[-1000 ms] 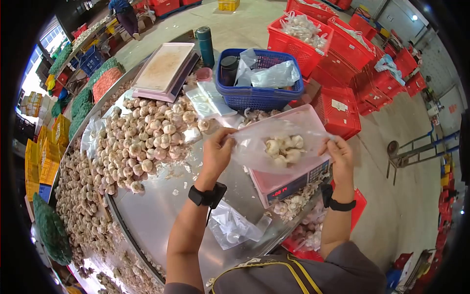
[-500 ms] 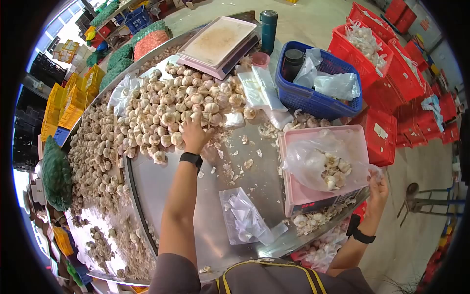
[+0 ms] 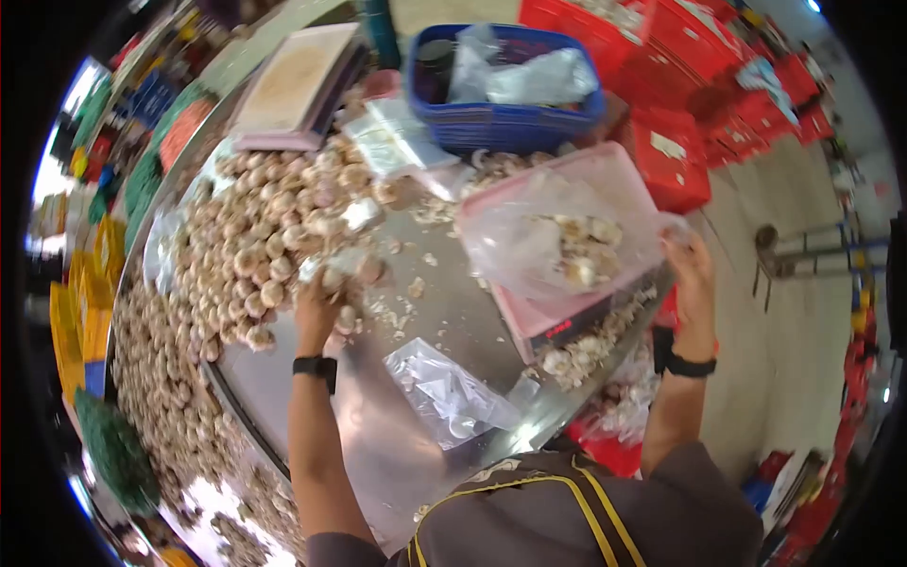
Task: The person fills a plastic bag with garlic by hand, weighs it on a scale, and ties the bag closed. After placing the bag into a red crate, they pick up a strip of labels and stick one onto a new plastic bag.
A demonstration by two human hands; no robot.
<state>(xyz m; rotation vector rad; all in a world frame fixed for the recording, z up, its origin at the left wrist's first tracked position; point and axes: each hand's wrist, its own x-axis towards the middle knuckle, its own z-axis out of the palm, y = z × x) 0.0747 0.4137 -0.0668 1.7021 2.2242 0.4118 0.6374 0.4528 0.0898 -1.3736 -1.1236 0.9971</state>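
My left hand (image 3: 323, 304) is closed around a few garlic bulbs at the near edge of the big garlic pile (image 3: 274, 236) on the steel table (image 3: 378, 444). My right hand (image 3: 690, 269) pinches the right edge of a clear plastic bag (image 3: 557, 241) that holds several garlic bulbs. The bag rests on the pink scale (image 3: 557, 317), whose red display faces me.
A stack of empty clear bags (image 3: 444, 392) lies on the table near me. A blue basket (image 3: 501, 94) with bags, a second pink scale (image 3: 298, 85) and a flat bag pile (image 3: 397, 142) stand at the far side. Red crates (image 3: 680, 161) fill the floor to the right.
My left hand has pulled back from the pile toward me with garlic in it. The bag stays on the scale in my right hand. The view has shifted and blurred.
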